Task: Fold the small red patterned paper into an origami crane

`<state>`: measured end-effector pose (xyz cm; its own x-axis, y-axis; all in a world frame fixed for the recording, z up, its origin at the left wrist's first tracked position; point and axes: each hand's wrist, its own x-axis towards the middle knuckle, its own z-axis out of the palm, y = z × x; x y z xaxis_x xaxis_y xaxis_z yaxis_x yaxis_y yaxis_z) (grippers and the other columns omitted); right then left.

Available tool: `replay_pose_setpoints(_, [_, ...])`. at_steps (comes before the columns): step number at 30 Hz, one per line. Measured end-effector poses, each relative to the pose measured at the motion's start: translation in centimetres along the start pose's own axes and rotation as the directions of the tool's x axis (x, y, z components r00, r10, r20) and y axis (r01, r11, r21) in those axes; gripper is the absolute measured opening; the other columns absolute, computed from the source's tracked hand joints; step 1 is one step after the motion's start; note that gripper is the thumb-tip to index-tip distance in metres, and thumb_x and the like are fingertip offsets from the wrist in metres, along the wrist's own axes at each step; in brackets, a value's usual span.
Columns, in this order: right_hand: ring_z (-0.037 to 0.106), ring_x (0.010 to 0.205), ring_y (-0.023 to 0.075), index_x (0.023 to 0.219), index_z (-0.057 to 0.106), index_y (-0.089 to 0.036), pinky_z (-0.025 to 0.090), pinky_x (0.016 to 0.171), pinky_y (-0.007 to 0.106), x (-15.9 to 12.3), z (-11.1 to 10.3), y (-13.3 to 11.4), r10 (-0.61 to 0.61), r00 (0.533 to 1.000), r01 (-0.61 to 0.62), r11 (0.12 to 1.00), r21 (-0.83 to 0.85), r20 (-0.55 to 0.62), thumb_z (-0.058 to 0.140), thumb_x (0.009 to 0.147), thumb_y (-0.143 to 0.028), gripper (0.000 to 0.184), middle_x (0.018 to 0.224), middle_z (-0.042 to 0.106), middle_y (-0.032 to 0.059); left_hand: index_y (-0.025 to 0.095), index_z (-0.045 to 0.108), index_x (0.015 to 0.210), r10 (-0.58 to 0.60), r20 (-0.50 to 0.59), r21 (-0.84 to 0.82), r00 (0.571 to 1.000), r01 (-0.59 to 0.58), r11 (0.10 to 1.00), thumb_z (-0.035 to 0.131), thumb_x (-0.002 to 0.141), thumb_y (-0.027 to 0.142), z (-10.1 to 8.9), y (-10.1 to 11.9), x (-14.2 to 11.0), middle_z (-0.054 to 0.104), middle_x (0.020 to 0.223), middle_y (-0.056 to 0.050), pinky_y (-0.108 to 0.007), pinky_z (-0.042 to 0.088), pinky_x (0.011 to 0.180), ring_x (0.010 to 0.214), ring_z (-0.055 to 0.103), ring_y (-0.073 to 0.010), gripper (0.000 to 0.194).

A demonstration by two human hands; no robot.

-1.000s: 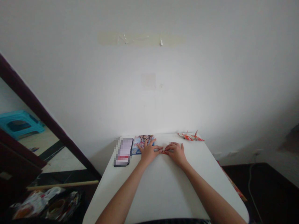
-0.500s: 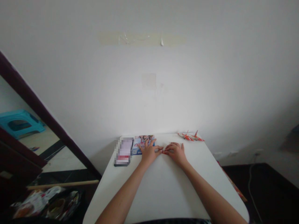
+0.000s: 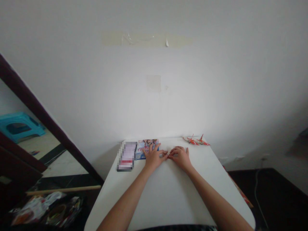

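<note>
My left hand [image 3: 154, 156] rests over the lower right part of a blue picture packet [image 3: 141, 154], thumb and forefinger pinched together and the other fingers spread. Close beside it on the right, my right hand [image 3: 180, 157] is curled, its fingertips together and almost touching the left ones. Between the fingertips is a small red piece of folded paper [image 3: 169, 157], mostly hidden by the fingers. Two red and white folded paper cranes [image 3: 196, 141] lie at the back right of the table.
A phone [image 3: 127, 156], blurred out, lies left of the packet on the white table [image 3: 173, 199]. The wall [image 3: 183, 106] stands right behind. At left are a mirror with a dark frame [image 3: 51, 114], a blue stool [image 3: 21, 125] seen in it, and plastic bags [image 3: 45, 205] below.
Less of the red paper shows between the fingertips now. Both hands stay in nearly the same place, and the view has shifted very slightly.
</note>
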<state>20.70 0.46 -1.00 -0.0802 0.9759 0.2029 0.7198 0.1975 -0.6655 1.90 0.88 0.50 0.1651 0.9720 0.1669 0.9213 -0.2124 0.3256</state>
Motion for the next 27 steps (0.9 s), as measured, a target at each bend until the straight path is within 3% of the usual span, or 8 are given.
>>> replay_pose_setpoints(9, [0.049, 0.13, 0.0283, 0.079, 0.076, -0.03, -0.003, 0.115, 0.073, 0.0, 0.2, 0.2, 0.0, 1.0, 0.0, 1.0, 0.02, -0.002, 0.062, 0.089, -0.041, 0.021, 0.11, 0.075, 0.0005, 0.051, 0.076, 0.106, 0.003, 0.035, -0.013, 0.999, -0.003, 1.0, 0.061, 0.086, 0.066, -0.3, -0.2, 0.4, 0.045, 0.159, 0.007, -0.087, 0.008, 0.109, 0.151, 0.025, -0.0424, 0.029])
replay_pose_setpoints(19, [0.049, 0.129, 0.0287, 0.085, 0.075, -0.029, 0.002, 0.115, 0.074, -0.3, -0.4, -0.3, -0.025, 0.999, 0.025, 1.0, -0.019, 0.028, 0.061, 0.09, -0.043, 0.021, 0.115, 0.073, 0.0023, 0.049, 0.077, 0.107, 0.028, 0.007, 0.013, 1.0, -0.028, 1.0, 0.061, 0.086, 0.064, -0.2, 0.0, 0.1, 0.05, 0.156, 0.003, -0.084, 0.006, 0.112, 0.15, 0.028, -0.0398, 0.03])
replay_pose_setpoints(27, [0.049, 0.13, 0.028, 0.087, 0.075, -0.032, 0.003, 0.114, 0.076, -0.4, -0.7, -0.6, -0.032, 0.999, 0.033, 0.999, -0.02, 0.036, 0.061, 0.09, -0.05, 0.022, 0.116, 0.072, 0.0007, 0.052, 0.072, 0.117, -0.016, 0.109, 0.012, 0.994, 0.014, 1.0, 0.058, 0.09, 0.059, -1.4, -0.2, 0.1, 0.037, 0.164, 0.003, -0.087, 0.005, 0.108, 0.155, 0.015, -0.0452, 0.031])
